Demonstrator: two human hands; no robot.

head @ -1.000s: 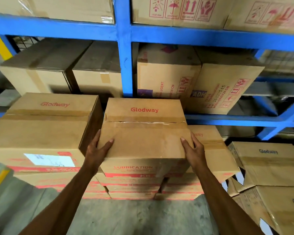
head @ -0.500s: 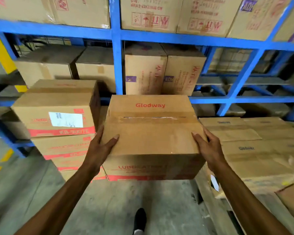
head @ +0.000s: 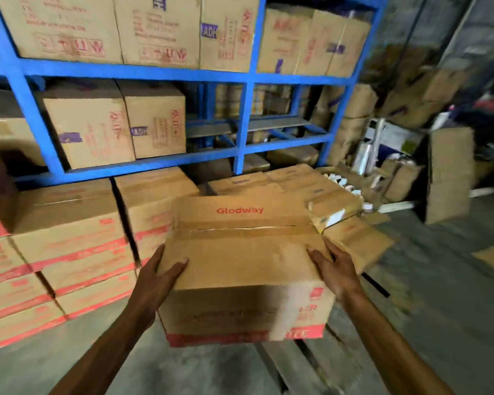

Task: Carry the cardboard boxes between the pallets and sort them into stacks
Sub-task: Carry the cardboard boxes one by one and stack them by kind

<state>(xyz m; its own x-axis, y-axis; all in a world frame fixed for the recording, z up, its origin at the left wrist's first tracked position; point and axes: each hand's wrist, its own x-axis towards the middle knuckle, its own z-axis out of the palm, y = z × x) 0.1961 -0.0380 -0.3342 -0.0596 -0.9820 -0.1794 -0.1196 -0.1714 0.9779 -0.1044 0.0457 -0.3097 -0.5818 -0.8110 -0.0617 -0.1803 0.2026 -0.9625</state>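
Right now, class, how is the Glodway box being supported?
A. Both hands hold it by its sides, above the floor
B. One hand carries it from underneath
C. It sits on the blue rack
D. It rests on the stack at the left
A: the left hand and right hand clasp opposite sides of the Glodway box, with bare floor visible beneath it.

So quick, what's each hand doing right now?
Left hand: grips the brown cardboard Glodway box, thumb on top.
Right hand: grips the same box's other side.
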